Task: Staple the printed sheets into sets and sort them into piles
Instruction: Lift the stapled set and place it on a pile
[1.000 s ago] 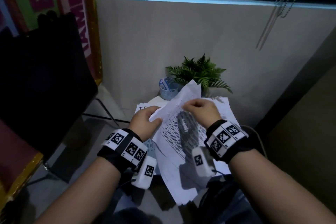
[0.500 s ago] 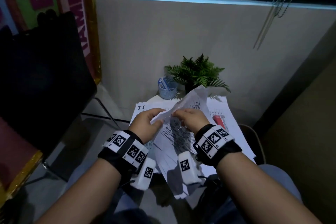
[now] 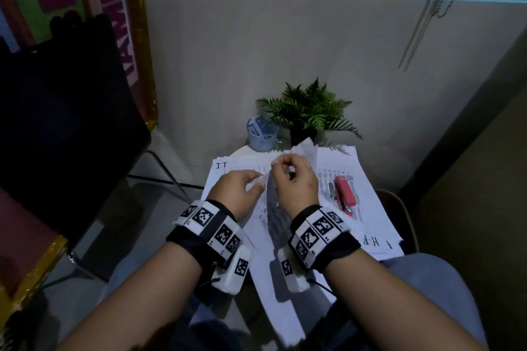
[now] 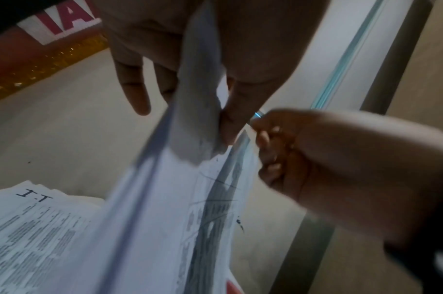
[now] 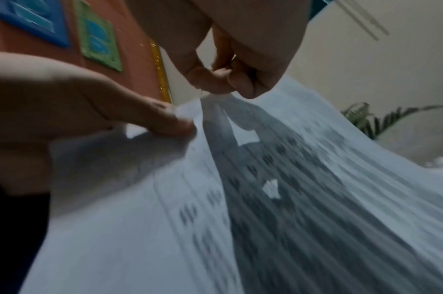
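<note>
The left hand's [image 3: 238, 194] grip pinches the near top corner of a set of printed sheets [image 3: 268, 251] between thumb and fingers, and the left wrist view shows the paper running down from that pinch while the other fingers hang straight behind it. The right hand's [image 3: 293, 182] grip is curled tight, thumb and forefinger pressed together at the same top edge of the sheets, right beside the left thumb; in the right wrist view the fingertips [image 5: 220, 79] close on something very small at the paper's edge, too blurred to tell what it is. The held sheets hang from both hands above the person's lap and slope down toward the knees, with one corner standing up behind the right hand. Beneath and beyond them, on a small round desk [image 3: 248, 151], lie two spread piles of printed paper: a left pile marked "I.T" [image 3: 228, 171] and a right pile [image 3: 365, 194]. On the right pile, just to the right of the right hand, lies a red stapler [image 3: 345, 189] with a small dark metal tool [image 3: 332, 191] beside it. At the back of the desk stand a blue mesh cup [image 3: 262, 137] and a potted fern [image 3: 308, 111], near the wall. A dark chair [image 3: 65, 111] stands to the left.
</note>
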Action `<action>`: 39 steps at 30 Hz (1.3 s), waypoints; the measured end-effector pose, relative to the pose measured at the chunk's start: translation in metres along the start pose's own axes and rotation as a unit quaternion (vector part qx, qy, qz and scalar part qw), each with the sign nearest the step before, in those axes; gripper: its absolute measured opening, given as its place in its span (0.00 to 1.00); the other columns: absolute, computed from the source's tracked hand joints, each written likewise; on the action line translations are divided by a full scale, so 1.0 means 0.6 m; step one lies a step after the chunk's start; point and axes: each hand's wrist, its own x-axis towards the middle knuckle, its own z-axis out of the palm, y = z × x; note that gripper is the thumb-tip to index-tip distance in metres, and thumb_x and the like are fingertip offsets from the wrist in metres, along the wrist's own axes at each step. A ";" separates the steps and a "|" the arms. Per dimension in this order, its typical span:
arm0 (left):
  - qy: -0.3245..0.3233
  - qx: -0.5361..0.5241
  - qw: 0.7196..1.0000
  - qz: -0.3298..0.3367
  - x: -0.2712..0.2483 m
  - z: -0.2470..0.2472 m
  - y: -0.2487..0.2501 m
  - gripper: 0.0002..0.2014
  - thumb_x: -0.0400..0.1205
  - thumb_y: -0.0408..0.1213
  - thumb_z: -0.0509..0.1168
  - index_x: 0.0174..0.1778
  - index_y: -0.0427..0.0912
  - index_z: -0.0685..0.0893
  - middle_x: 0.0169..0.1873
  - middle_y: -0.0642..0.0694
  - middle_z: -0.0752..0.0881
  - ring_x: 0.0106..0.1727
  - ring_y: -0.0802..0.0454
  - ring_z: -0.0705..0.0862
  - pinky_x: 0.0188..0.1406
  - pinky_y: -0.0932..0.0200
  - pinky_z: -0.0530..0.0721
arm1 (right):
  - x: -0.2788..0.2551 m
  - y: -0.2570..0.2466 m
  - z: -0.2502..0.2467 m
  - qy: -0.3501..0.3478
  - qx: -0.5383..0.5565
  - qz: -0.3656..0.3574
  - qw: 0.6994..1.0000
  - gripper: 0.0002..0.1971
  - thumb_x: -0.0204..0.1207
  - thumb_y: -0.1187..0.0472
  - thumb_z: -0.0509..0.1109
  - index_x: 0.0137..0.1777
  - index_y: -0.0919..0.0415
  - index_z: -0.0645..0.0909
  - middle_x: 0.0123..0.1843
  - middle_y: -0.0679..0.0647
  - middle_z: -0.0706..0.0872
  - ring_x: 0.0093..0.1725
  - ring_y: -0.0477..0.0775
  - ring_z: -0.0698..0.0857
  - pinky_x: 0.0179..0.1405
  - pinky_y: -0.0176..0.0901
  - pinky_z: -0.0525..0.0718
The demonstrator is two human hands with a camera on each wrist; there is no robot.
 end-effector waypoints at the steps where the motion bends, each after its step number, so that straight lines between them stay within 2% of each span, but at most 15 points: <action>1: 0.000 0.013 1.000 -0.005 -0.002 0.004 -0.004 0.13 0.80 0.43 0.64 0.56 0.43 0.87 0.55 0.45 0.88 0.59 0.47 0.84 0.59 0.55 0.80 | 0.005 -0.005 0.000 -0.007 0.004 0.002 1.000 0.04 0.77 0.61 0.68 0.41 0.55 0.80 0.39 0.54 0.82 0.38 0.58 0.83 0.39 0.44 0.80; 3: 0.011 0.011 1.000 -0.010 -0.002 0.008 -0.010 0.12 0.81 0.41 0.64 0.57 0.43 0.86 0.55 0.45 0.88 0.59 0.47 0.83 0.60 0.53 0.80 | 0.021 -0.015 -0.011 -0.021 0.008 0.017 1.000 0.04 0.77 0.59 0.68 0.41 0.56 0.79 0.34 0.50 0.82 0.32 0.59 0.84 0.35 0.43 0.81; 6: 0.021 0.015 0.999 -0.022 0.004 0.004 -0.012 0.10 0.81 0.39 0.64 0.55 0.42 0.86 0.52 0.43 0.88 0.55 0.45 0.84 0.54 0.57 0.78 | 0.055 -0.006 -0.048 0.003 -0.016 0.056 0.998 0.04 0.76 0.62 0.66 0.40 0.59 0.79 0.34 0.52 0.83 0.30 0.55 0.85 0.30 0.37 0.81; 10: 0.035 0.030 0.999 -0.024 0.023 -0.002 -0.009 0.11 0.81 0.40 0.64 0.56 0.42 0.86 0.54 0.43 0.88 0.57 0.44 0.83 0.54 0.57 0.76 | 0.107 0.050 -0.123 0.065 0.004 0.161 0.985 0.08 0.76 0.67 0.61 0.36 0.57 0.73 0.34 0.57 0.84 0.21 0.52 0.81 0.21 0.37 0.78; 13: 0.050 0.050 0.997 -0.015 0.039 -0.004 -0.001 0.11 0.81 0.39 0.64 0.56 0.41 0.86 0.53 0.42 0.88 0.57 0.43 0.83 0.48 0.61 0.72 | 0.157 0.096 -0.191 0.134 -0.028 0.191 0.972 0.11 0.75 0.68 0.62 0.32 0.57 0.70 0.30 0.57 0.82 0.12 0.42 0.77 0.16 0.31 0.75; 15: 0.057 0.051 0.997 -0.011 0.049 -0.003 0.002 0.10 0.81 0.38 0.65 0.54 0.41 0.87 0.51 0.41 0.88 0.56 0.42 0.84 0.47 0.60 0.72 | 0.192 0.124 -0.242 0.183 -0.080 0.199 0.960 0.13 0.74 0.67 0.64 0.29 0.57 0.69 0.31 0.61 0.84 0.17 0.46 0.82 0.16 0.34 0.76; 17: 0.053 0.047 0.997 -0.017 0.058 -0.004 0.002 0.10 0.80 0.40 0.66 0.52 0.41 0.88 0.50 0.40 0.89 0.56 0.42 0.84 0.48 0.58 0.73 | 0.220 0.143 -0.290 0.225 -0.134 0.202 0.943 0.11 0.71 0.65 0.65 0.28 0.60 0.70 0.36 0.65 0.87 0.27 0.59 0.85 0.19 0.42 0.80; 19: 0.051 0.046 0.997 -0.015 0.065 -0.006 0.002 0.10 0.79 0.42 0.66 0.49 0.41 0.88 0.47 0.39 0.89 0.54 0.42 0.84 0.49 0.56 0.76 | 0.240 0.153 -0.324 0.234 -0.179 0.208 0.933 0.08 0.73 0.65 0.63 0.33 0.63 0.75 0.36 0.64 0.86 0.28 0.61 0.84 0.24 0.45 0.82; 22: 0.048 0.046 0.998 -0.016 0.072 -0.005 0.003 0.05 0.79 0.38 0.67 0.44 0.42 0.88 0.44 0.39 0.89 0.51 0.42 0.84 0.49 0.54 0.77 | 0.266 0.177 -0.355 0.205 -0.218 0.227 0.927 0.11 0.76 0.64 0.60 0.46 0.66 0.84 0.46 0.66 0.89 0.45 0.67 0.88 0.50 0.57 0.87; 25: 0.044 0.038 0.998 -0.019 0.076 -0.008 0.004 0.06 0.80 0.39 0.67 0.42 0.44 0.88 0.42 0.41 0.89 0.49 0.45 0.84 0.46 0.57 0.76 | 0.262 0.171 -0.344 0.152 -0.208 0.225 0.940 0.16 0.76 0.69 0.59 0.57 0.61 0.85 0.57 0.63 0.88 0.56 0.64 0.85 0.60 0.47 0.82; 28: 0.041 0.030 0.999 -0.014 0.076 -0.018 0.009 0.09 0.81 0.43 0.66 0.41 0.43 0.89 0.38 0.43 0.89 0.47 0.48 0.85 0.43 0.59 0.75 | 0.217 0.125 -0.290 0.022 -0.144 0.160 0.976 0.12 0.76 0.69 0.68 0.59 0.62 0.84 0.55 0.58 0.86 0.55 0.54 0.83 0.53 0.35 0.76; 32: 0.024 0.022 0.999 0.030 0.069 -0.041 0.026 0.10 0.80 0.42 0.67 0.32 0.53 0.82 0.26 0.61 0.80 0.38 0.57 0.80 0.34 0.66 0.73 | 0.165 0.077 -0.213 -0.216 -0.120 0.106 0.963 0.21 0.70 0.57 0.77 0.61 0.46 0.76 0.62 0.46 0.81 0.62 0.45 0.76 0.62 0.43 0.73; 34: 0.017 0.027 0.998 0.063 0.065 -0.057 0.034 0.08 0.80 0.44 0.67 0.34 0.54 0.82 0.26 0.60 0.81 0.38 0.57 0.80 0.34 0.66 0.73 | 0.152 0.053 -0.184 -0.248 -0.081 0.095 0.961 0.21 0.70 0.54 0.77 0.61 0.46 0.74 0.60 0.45 0.82 0.60 0.45 0.80 0.61 0.43 0.77; 36: 0.024 0.009 0.996 0.090 0.059 -0.076 0.039 0.08 0.78 0.48 0.67 0.40 0.50 0.86 0.32 0.54 0.86 0.42 0.56 0.83 0.37 0.64 0.74 | 0.147 0.032 -0.164 -0.237 -0.014 0.098 0.966 0.21 0.70 0.58 0.77 0.61 0.50 0.75 0.55 0.45 0.85 0.55 0.44 0.84 0.54 0.38 0.83; 39: 0.057 -0.052 0.992 0.097 0.050 -0.100 0.049 0.10 0.73 0.47 0.68 0.46 0.48 0.86 0.39 0.51 0.88 0.45 0.59 0.84 0.43 0.64 0.75 | 0.146 0.009 -0.149 -0.251 0.050 0.113 0.960 0.17 0.70 0.66 0.76 0.57 0.55 0.79 0.52 0.48 0.88 0.49 0.42 0.87 0.46 0.31 0.85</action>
